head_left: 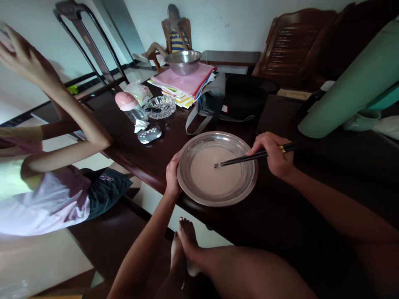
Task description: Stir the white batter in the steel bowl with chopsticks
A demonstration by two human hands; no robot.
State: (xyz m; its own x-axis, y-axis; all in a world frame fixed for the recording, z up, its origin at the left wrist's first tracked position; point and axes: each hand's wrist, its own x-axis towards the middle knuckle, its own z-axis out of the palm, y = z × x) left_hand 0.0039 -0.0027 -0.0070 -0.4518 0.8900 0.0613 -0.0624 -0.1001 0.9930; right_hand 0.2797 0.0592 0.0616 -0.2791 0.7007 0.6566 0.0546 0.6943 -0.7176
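Observation:
A wide metal bowl (218, 199) stands at the edge of the dark table, holding a pale, pinkish-beige liquid (212, 176). My left hand (173, 174) grips the bowl's left rim, its fingers partly hidden behind the wall. In my right hand (276, 154) is a pair of black chopsticks (249, 157) with gold bands, fingers closed round them. Their tips reach over the middle of the bowl and meet the liquid, with a small dark bit at the tips.
Beyond the bowl are a game controller (149, 135), a glass ashtray (159, 107), a pink-topped bottle (127, 104), a grey bag (213, 97) and a second metal bowl (183, 62) on papers. A green cylinder (346, 87) stands right. One person sits left, another at the back.

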